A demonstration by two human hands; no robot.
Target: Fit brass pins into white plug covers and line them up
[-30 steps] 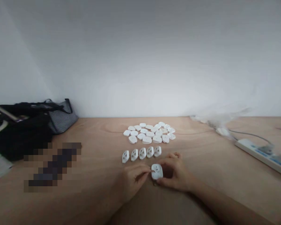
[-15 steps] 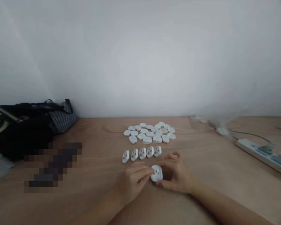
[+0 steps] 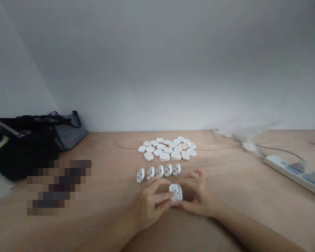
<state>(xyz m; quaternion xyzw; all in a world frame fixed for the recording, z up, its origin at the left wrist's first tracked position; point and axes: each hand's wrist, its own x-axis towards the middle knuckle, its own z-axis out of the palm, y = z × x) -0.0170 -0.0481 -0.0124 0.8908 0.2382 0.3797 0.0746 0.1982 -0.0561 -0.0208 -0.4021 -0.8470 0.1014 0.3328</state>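
Snugly, left hand (image 3: 152, 204) and right hand (image 3: 196, 194) grip one plug casing (image 3: 176, 193); five casings (image 3: 160, 171) lie beyond.

A plain indoor work corner, home or small workroom: a light plywood desk (image 3: 107, 147) against a bare white wall (image 3: 157, 70), a white power strip (image 3: 286, 167) right of the fingers (image 3: 160, 197), a black fabric bag (image 3: 23, 155) well left of them.
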